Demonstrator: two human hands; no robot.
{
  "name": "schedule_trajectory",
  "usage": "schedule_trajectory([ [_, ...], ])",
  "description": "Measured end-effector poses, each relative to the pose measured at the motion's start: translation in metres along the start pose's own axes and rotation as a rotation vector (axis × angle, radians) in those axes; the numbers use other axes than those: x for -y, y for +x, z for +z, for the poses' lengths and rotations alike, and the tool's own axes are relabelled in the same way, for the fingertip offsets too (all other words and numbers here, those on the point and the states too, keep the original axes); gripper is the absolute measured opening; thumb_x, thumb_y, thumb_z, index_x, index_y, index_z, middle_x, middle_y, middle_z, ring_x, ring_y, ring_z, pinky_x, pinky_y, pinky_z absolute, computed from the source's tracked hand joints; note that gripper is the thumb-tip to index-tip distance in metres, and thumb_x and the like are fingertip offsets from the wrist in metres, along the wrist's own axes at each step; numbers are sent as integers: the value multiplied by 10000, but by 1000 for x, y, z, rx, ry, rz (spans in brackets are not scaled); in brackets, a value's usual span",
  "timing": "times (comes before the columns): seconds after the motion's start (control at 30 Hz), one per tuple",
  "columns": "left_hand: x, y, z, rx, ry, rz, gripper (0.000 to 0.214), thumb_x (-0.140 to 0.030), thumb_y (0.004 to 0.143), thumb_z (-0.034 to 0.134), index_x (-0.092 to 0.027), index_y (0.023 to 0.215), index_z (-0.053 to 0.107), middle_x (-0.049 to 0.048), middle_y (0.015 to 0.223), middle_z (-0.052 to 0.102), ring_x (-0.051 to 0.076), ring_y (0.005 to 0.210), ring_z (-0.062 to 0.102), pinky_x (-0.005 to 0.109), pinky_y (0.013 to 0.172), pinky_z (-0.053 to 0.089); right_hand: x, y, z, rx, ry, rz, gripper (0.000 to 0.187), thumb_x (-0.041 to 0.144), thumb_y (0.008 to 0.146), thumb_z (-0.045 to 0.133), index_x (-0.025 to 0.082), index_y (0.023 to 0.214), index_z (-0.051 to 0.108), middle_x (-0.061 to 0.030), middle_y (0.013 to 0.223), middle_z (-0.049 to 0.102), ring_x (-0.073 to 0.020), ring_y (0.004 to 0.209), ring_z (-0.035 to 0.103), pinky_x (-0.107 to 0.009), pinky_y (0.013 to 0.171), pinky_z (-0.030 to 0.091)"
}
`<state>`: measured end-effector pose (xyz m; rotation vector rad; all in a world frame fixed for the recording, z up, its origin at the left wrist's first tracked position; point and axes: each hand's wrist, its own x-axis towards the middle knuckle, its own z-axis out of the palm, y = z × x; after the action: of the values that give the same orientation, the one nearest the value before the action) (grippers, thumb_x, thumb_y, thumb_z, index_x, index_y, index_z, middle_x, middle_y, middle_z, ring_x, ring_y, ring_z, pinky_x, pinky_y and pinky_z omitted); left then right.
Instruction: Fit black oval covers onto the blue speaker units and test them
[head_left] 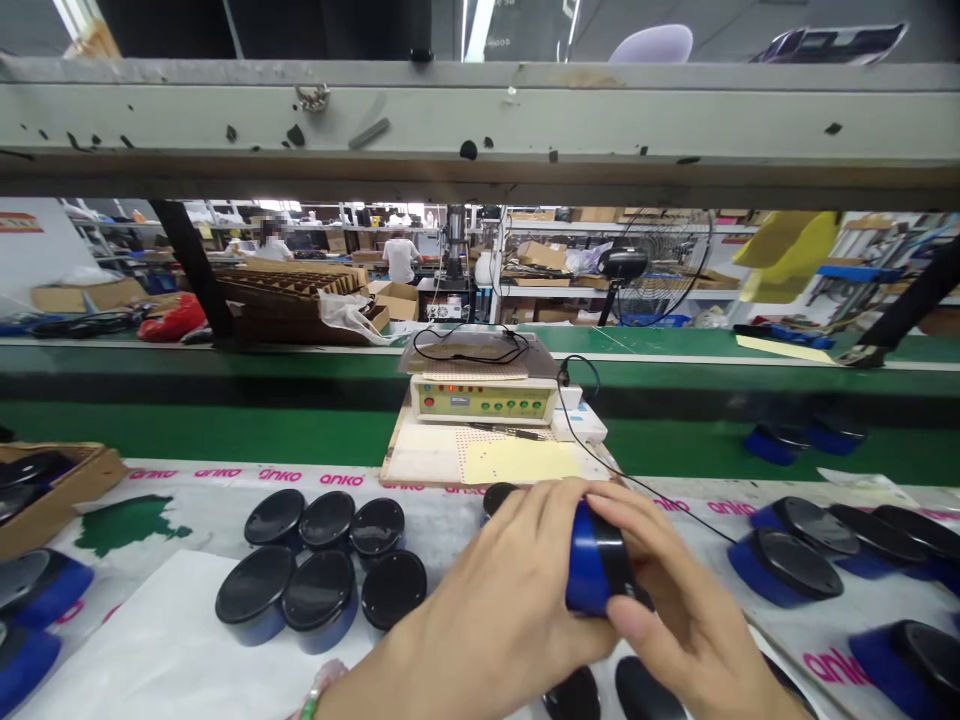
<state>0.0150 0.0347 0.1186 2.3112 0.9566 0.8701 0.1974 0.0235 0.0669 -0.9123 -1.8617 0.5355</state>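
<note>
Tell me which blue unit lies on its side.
The unit held between the left hand and right hand; the others rest on the table, black tops up.

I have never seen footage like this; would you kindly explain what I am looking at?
One camera, worn on a person's head, looks forward and down at a workbench. No machine here: the left hand and right hand are that person's own, together holding a blue round unit tipped on its side. Six similar black-topped units sit nearby, further units at the right, with a tester box and a green conveyor belt behind.
</note>
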Motion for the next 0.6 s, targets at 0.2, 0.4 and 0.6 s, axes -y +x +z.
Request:
schedule_trajectory([
  [0.2, -3, 2, -50, -344, 82, -79, 612, -197, 689, 733, -255, 1245, 485, 12, 1199, 605, 208, 1095, 577, 325, 954, 470, 6, 55, -21, -61, 45, 7, 426, 442, 948, 455, 339, 1357, 401, -61, 1291, 524, -166, 857, 612, -294, 718, 537],
  [0.4, -2, -2, -111, -892, 182, -456, 491, -316, 612, 813, -198, 1045, 613, -17, 915, 685, 200, 879, 632, 312, 808, 503, -62, 116, -9, 167, -251, 158, 203, 337, 901, 571, 167, 983, 646, -54, 952, 680, -193, 872, 640, -359, 777, 524],
  [0.6, 5, -1, -121, -909, 208, -541, 487, -305, 575, 836, -194, 997, 619, -35, 862, 661, 204, 854, 628, 338, 816, 498, -107, 129, 42, 450, -464, 142, 214, 309, 940, 539, 166, 1081, 613, -55, 1091, 633, -181, 924, 631, -370, 798, 531],
])
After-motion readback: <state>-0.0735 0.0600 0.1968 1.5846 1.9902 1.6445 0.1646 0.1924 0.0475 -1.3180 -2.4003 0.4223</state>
